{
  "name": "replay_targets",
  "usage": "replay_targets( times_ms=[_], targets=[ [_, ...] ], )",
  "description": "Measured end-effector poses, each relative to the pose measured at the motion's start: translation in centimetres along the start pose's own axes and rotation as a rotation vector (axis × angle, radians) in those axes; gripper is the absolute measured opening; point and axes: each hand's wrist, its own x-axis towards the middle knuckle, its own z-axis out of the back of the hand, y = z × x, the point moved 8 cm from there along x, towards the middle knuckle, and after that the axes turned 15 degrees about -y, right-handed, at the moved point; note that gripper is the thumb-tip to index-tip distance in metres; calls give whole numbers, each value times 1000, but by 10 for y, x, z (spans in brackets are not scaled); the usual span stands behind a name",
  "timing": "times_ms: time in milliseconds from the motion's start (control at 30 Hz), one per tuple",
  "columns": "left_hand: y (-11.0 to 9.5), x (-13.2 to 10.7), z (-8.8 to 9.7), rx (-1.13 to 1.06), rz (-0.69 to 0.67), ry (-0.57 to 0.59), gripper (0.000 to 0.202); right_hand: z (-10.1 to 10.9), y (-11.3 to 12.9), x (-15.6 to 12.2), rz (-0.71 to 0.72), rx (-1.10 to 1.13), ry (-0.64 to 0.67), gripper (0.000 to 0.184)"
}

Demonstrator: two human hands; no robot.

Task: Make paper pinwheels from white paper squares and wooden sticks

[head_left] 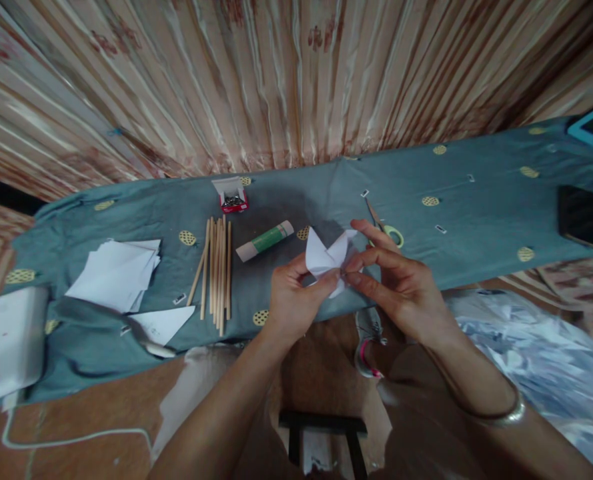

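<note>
Both my hands hold one folded white paper piece [325,257] with pointed flaps, just above the near edge of the grey-blue cloth-covered board [326,180]. My left hand [290,299] pinches its lower left side with thumb and fingers closed. My right hand [399,283] pinches the right side, fingers pressed together on a flap. A green-and-white glue stick [265,241] lies just left of the paper. Scissors with yellow-green handles [387,228] show behind my right fingers.
Several wooden sticks [216,270] lie side by side at centre left. A stack of white paper squares [119,273] and a folded triangle [163,323] lie further left. A small red box of staples [233,195], a white device [6,343], a dark phone [583,217].
</note>
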Motion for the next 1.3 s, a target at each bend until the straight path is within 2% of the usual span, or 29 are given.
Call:
replay_targets(
  times_ms=[267,467,633,800,1100,1300],
  targets=[
    [-1,1,-1,0,-39,18,15,0,0,1,1,-27,8,3],
    [-10,0,1,116,-198,24,10,-1,-3,2,-24,-35,44,9],
    [-18,-2,1,250,-346,47,10,-5,-11,1,-128,12,85,15],
    [-25,-5,-1,297,-429,91,10,-7,-17,1,-233,66,75,22],
    [-22,-3,1,324,-484,122,8,-11,-25,0,-274,89,54,17],
    [-19,1,5,294,-413,98,9,-16,-27,0,-285,109,72,17]
  ],
)
